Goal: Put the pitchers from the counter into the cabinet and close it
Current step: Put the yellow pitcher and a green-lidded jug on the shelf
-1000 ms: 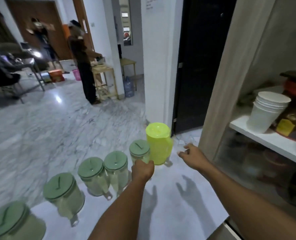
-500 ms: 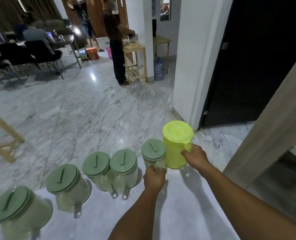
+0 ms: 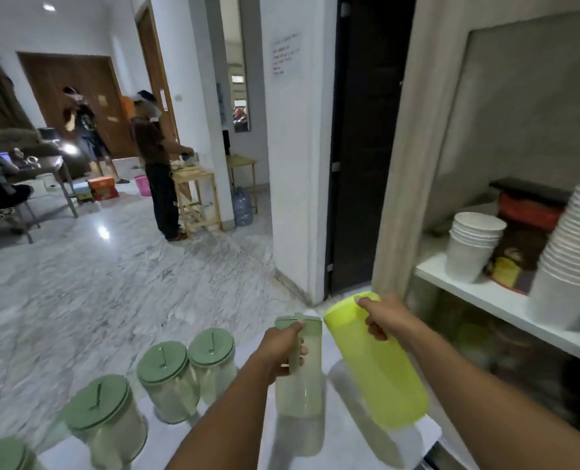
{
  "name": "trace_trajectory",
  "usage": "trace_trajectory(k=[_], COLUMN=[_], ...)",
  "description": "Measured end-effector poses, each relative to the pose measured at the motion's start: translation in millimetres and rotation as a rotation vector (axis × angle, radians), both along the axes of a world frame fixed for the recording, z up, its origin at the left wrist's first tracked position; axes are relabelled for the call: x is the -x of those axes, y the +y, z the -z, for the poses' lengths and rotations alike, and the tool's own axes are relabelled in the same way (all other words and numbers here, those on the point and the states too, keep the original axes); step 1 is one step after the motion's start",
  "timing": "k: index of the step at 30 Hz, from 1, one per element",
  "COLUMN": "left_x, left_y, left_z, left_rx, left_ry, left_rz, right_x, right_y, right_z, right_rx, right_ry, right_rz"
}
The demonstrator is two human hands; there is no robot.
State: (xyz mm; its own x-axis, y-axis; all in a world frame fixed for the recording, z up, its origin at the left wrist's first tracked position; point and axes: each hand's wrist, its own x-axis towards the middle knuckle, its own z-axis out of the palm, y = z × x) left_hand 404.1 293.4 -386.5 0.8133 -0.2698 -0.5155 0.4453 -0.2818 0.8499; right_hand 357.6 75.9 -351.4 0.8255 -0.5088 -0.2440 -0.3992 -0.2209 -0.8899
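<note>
Both pitchers lifted off the bench (image 3: 342, 446) since half a second back. Left hand (image 3: 281, 347), fingers wrapped shut on the handle of the clear pitcher (image 3: 298, 385); right hand (image 3: 383, 318) closed on the yellow pitcher (image 3: 380, 371), tilted. Handle grips free both for one carry. Cabinet (image 3: 505, 300) open at 2 o'clock; four pitchers remain at 9 o'clock.

Probably a home's pantry corner: marble floor (image 3: 112, 300), stacked white cups (image 3: 471, 249) on a cabinet shelf (image 3: 505, 300), wooden doors (image 3: 78, 100).
</note>
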Motion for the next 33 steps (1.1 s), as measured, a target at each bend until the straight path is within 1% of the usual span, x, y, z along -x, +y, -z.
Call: trace_trajectory(k=[5, 8, 10, 12, 16, 19, 22, 25, 27, 30, 31, 33], left_x=[71, 119, 149, 180, 256, 322, 398, 468, 511, 565, 581, 607], left_y=[-17, -33, -49, -75, -147, -208, -261, -311, -344, -388, -401, -427], left_z=[-46, -76, -100, -126, -171, -200, -229, -250, -257, -257, -254, -248], left_rx=[0.039, 0.037, 0.035, 0.026, 0.022, 0.056, 0.128, 0.243, 0.325, 0.389, 0.412, 0.468], left_ry=[-0.019, 0.026, 0.055, 0.069, 0.037, 0.006, 0.007, 0.006, -0.039, -0.174, -0.186, -0.151], left_rz=[0.257, 0.461, 0.611, 0.759, 0.982, 1.139, 1.273, 1.341, 1.352, 1.239, 1.198, 1.127], right_x=[127, 207, 262, 320, 441, 534, 621, 694, 734, 779, 790, 805], right_y=[-9, -21, -37, -53, -91, -116, -142, -171, -190, -217, -228, -250], right_z=[-47, -76, -98, -123, -171, -206, -234, -257, -270, -276, -274, -265], right_rx=[-0.171, -0.206, -0.232, -0.27, -0.209, -0.173, -0.117, -0.058, -0.019, 0.076, 0.101, 0.124], right_ry=[-0.099, -0.131, -0.122, -0.072, -0.005, -0.043, -0.088, -0.139, -0.195, -0.315, -0.364, -0.479], right_rz=[0.199, 0.267, 0.293, 0.289, 0.348, 0.448, 0.6, 0.737, 0.811, 0.885, 0.898, 0.929])
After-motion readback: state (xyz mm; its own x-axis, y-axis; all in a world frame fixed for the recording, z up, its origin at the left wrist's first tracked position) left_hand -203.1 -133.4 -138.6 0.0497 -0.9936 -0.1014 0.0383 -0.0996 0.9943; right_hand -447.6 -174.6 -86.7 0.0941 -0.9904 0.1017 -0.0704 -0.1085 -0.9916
